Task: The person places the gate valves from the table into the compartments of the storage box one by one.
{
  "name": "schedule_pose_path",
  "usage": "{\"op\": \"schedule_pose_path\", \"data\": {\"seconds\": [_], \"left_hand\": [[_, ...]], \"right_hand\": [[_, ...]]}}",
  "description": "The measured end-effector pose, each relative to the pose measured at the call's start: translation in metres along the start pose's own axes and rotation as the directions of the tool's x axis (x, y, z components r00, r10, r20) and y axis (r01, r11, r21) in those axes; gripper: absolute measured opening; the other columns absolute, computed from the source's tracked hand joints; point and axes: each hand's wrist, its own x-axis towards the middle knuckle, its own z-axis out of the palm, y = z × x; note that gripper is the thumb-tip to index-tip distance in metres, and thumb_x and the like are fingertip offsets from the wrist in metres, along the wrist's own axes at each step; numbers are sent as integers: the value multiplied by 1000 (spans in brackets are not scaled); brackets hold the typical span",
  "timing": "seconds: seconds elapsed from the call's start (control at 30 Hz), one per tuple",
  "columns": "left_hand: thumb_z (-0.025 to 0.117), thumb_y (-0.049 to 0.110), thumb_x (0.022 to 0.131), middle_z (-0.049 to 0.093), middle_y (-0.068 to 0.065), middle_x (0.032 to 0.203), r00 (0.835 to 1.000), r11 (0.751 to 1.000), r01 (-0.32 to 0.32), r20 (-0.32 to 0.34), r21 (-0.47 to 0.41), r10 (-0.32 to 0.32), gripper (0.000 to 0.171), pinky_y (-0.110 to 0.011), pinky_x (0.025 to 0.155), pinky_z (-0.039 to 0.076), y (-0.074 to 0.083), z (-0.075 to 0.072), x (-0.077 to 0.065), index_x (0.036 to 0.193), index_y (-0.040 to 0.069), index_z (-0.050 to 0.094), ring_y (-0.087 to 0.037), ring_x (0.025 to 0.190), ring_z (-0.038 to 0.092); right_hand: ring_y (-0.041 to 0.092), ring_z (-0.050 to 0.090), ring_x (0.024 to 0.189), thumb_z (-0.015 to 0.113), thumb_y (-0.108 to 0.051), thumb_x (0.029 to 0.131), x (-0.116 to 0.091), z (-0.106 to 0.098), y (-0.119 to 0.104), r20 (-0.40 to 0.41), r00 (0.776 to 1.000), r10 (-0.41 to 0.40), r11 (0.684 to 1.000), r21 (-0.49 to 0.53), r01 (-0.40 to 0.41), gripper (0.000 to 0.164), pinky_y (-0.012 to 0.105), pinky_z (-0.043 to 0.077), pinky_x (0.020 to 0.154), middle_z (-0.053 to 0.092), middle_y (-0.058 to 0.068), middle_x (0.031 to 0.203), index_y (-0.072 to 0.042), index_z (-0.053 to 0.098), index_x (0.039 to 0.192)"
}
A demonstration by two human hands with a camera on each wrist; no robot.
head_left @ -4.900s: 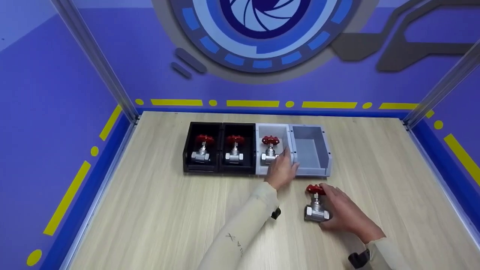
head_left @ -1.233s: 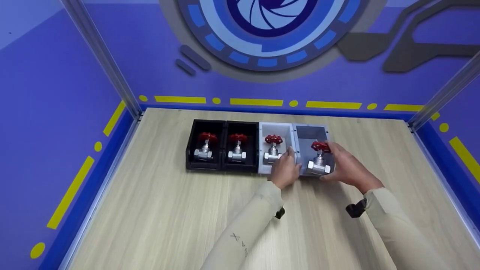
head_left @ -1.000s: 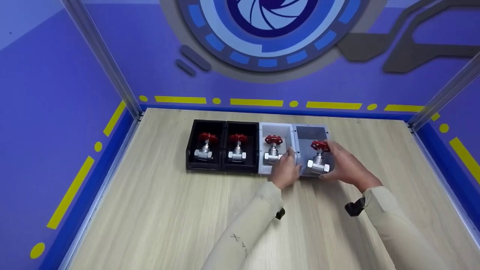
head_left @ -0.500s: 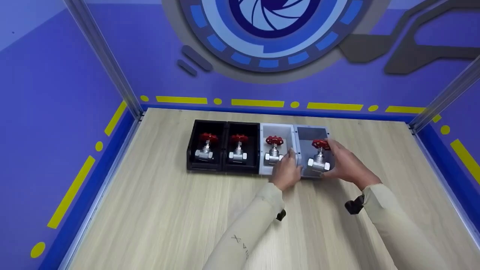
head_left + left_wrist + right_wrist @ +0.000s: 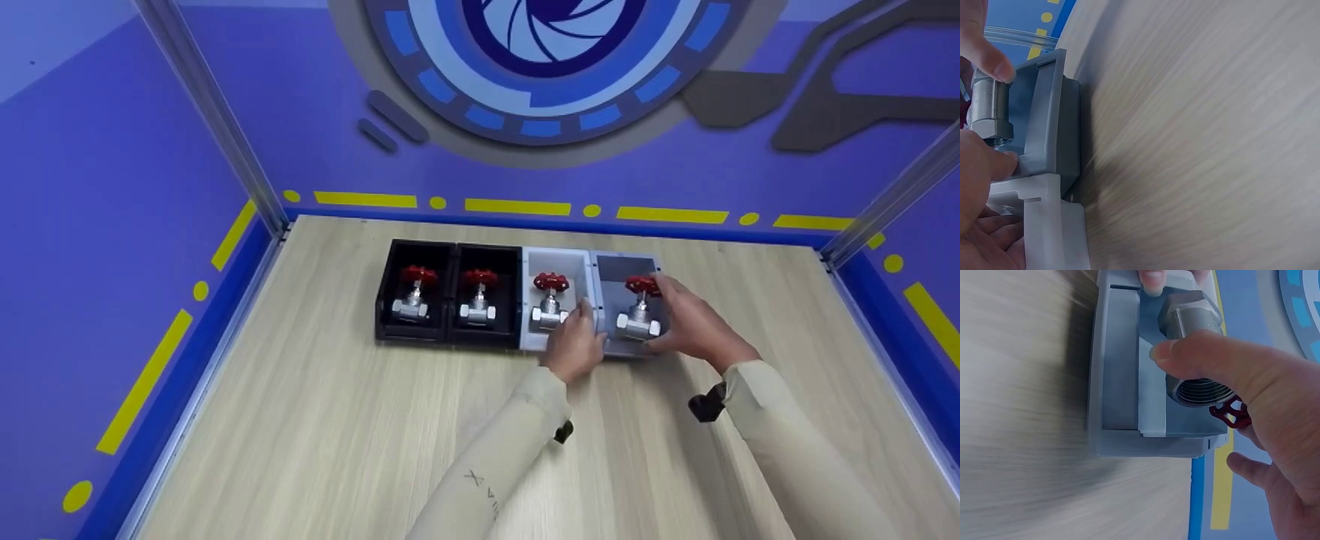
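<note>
My right hand (image 5: 694, 322) holds a metal gate valve (image 5: 638, 324) with a red handwheel, inside the grey bin (image 5: 628, 265) at the row's right end. In the right wrist view the thumb lies across the valve body (image 5: 1190, 320), while the other fingers are near the handwheel (image 5: 1233, 412). My left hand (image 5: 574, 349) grips the wall between the grey bin and the white bin (image 5: 553, 259): the left wrist view has its thumb (image 5: 1002, 165) on the grey side and its fingers in the white bin. Another gate valve (image 5: 550, 309) stands upright in the white bin, partly behind the left hand.
Two black bins join the row at the left, the outer black bin (image 5: 412, 332) and the inner black bin (image 5: 484, 335), each with one upright valve. The row sits on a wooden table (image 5: 337, 420) walled by blue panels (image 5: 150, 225) at the back and sides.
Since the oldest frame, my right hand has carried the valve from the table into the grey bin. Over the last second it has barely moved. My left hand keeps its grip on the bins.
</note>
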Motion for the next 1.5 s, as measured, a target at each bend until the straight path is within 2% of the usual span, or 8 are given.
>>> {"op": "schedule_pose_path", "data": {"seconds": [0.23,0.37,0.5,0.97,1.3,1.5], "left_hand": [[65,33,90,61,-6,129,999,999,27,44,-22,-26,71,-30,89,54,1,-1,1,147,3,35,-21,103,66],[66,33,90,63,-5,124,1000,1000,16,23,-3,-16,69,-31,84,55,1,0,1,145,4,37,-20,99,67],[65,33,90,63,-6,125,1000,1000,5,8,16,-5,68,-31,85,54,0,1,0,145,3,39,-20,100,67],[64,34,91,63,-6,123,999,1000,15,37,-2,-15,69,-31,85,55,0,-1,-1,147,4,36,-20,98,67],[64,33,92,62,-7,126,998,999,28,52,-27,-26,71,-30,84,55,0,-1,-3,148,4,32,-20,95,67],[64,34,92,62,-6,128,999,1000,27,40,-3,-27,69,-31,86,55,0,0,-1,147,4,35,-20,100,67]], "right_hand": [[42,35,138,91,-17,62,4,0,-1,22,1000,16,1000,0,-16,119,59,33,110,28,24,154,-2,15,153],[42,35,138,90,-17,63,6,0,-2,29,999,19,1000,-10,-19,118,58,34,109,28,24,155,-2,15,153],[41,36,138,90,-16,63,8,-1,-3,27,1000,5,1000,-17,-4,117,58,35,108,28,24,155,-1,17,153],[41,37,138,92,-14,59,18,4,0,44,999,30,1000,4,-30,120,58,33,110,29,24,155,-2,18,153],[43,40,135,92,-15,59,19,4,0,49,999,6,999,-46,-4,120,58,36,108,30,27,153,2,17,152],[41,47,129,90,-11,61,21,5,-3,42,999,-29,997,-76,32,114,57,40,104,37,26,148,0,21,151]]}}
